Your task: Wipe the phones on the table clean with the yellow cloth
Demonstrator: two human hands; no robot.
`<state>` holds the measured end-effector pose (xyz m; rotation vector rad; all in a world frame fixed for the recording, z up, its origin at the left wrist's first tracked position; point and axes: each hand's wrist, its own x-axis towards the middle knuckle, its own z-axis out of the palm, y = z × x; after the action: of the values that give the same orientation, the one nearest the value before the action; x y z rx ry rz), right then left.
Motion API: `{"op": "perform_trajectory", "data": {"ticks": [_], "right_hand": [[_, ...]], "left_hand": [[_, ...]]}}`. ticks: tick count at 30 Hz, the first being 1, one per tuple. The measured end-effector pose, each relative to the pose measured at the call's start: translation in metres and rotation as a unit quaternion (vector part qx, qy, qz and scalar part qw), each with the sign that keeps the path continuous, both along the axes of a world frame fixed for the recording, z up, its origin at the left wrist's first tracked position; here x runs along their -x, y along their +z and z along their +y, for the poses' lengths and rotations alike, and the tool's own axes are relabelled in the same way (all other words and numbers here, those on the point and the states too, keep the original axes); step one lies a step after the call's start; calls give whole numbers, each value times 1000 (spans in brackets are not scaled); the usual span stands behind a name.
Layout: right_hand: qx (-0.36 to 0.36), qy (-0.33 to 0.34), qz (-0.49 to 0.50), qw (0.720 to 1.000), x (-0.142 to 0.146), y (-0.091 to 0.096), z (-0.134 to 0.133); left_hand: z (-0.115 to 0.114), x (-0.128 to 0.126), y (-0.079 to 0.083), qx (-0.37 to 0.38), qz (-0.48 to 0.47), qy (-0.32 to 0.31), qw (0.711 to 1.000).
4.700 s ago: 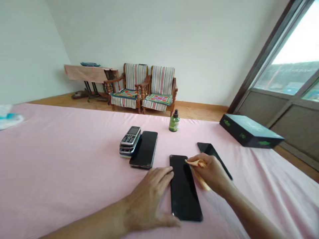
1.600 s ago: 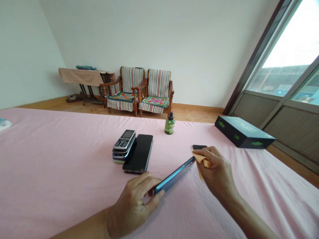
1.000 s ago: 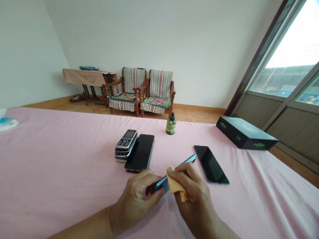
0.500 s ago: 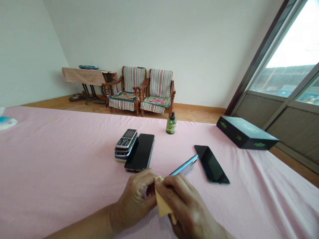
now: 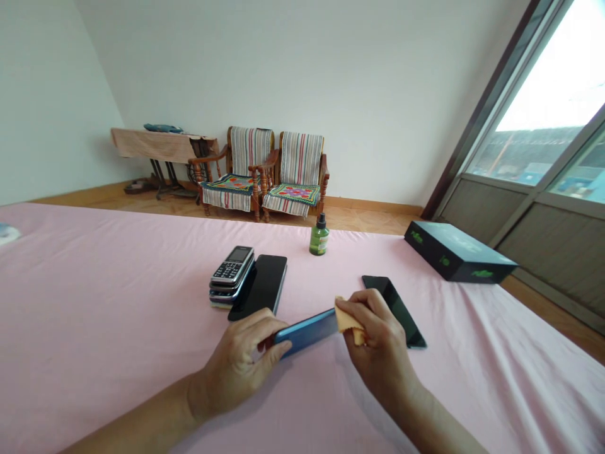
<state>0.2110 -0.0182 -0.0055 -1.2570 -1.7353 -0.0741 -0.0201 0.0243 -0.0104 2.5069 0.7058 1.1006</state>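
Note:
My left hand [image 5: 241, 359] grips one end of a blue smartphone [image 5: 309, 333], thumb on the near face, holding it tilted on its long side above the pink cloth. At the phone's other end, my right hand [image 5: 380, 334] pinches a small yellow cloth [image 5: 348, 321] against its edge. Just beyond the left hand lies a black smartphone [image 5: 262, 284], face up. Beside it is a stack of phones with a silver keypad phone [image 5: 232, 265] on top. Another dark smartphone [image 5: 404, 315] lies to the right, partly hidden behind my right hand.
A green spray bottle [image 5: 319, 236] stands near the far edge of the pink-covered table [image 5: 118, 284]. On the right sits a black box [image 5: 458, 252] with green lettering. Two wooden chairs [image 5: 295, 170] and a cloth-draped sewing table [image 5: 161, 145] stand by the wall.
My hands have moved apart. The left now holds the blue phone's near end, and the right has slid the yellow cloth along to its far end. The view has shifted slightly right.

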Motion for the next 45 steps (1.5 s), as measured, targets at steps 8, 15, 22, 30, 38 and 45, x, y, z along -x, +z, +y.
{"op": "perform_trajectory", "data": {"ticks": [8,15,22,30,38,45], "right_hand": [[20,-77,75,994,-13,1,10],[110,-57,212,969,-18,-3,13],[188,-43,377,906,-16,-6,14],[157,-90,267,947,-12,-23,15],[196,-136,63,969,-22,-15,15],[68,-60,230,969,-15,-6,14]], "left_hand": [[14,12,-2,42,19,-8,999],[23,21,4,43,39,-18,998],[27,26,2,29,51,0,998],[28,25,-5,-24,32,42,998],[26,23,-3,-23,27,32,999],[25,21,0,-21,22,24,999]]}}
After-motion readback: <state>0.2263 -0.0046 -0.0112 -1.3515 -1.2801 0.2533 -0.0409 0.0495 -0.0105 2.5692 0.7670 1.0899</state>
